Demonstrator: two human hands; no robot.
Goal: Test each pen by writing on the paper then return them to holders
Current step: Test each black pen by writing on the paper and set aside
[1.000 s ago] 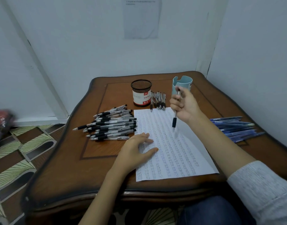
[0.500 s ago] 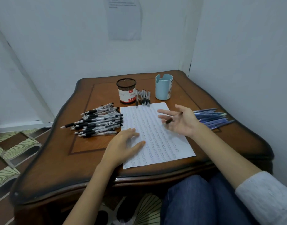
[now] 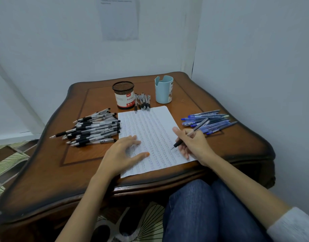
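A white paper (image 3: 150, 130) covered in rows of writing lies on the wooden table (image 3: 76, 182). My right hand (image 3: 193, 144) grips a black-grip pen (image 3: 188, 137), its tip down on the paper's right part. My left hand (image 3: 122, 152) rests flat on the paper's lower left, fingers spread. A pile of black pens (image 3: 92, 130) lies left of the paper, a pile of blue pens (image 3: 209, 122) to its right. A black mesh holder (image 3: 124, 96) and a light blue holder (image 3: 164, 89) stand at the back, with a few black pens (image 3: 143, 102) lying between them.
White walls close in behind and on the right of the table. A sheet is taped on the back wall (image 3: 118, 18). My knees in blue jeans (image 3: 202, 210) sit under the table's front edge. Patterned floor tiles (image 3: 8, 158) show at left.
My right hand came down from near the blue holder, turned the pen in its fingers and now holds it tip-down on the paper. The left hand stayed on the paper. The camera shifted.
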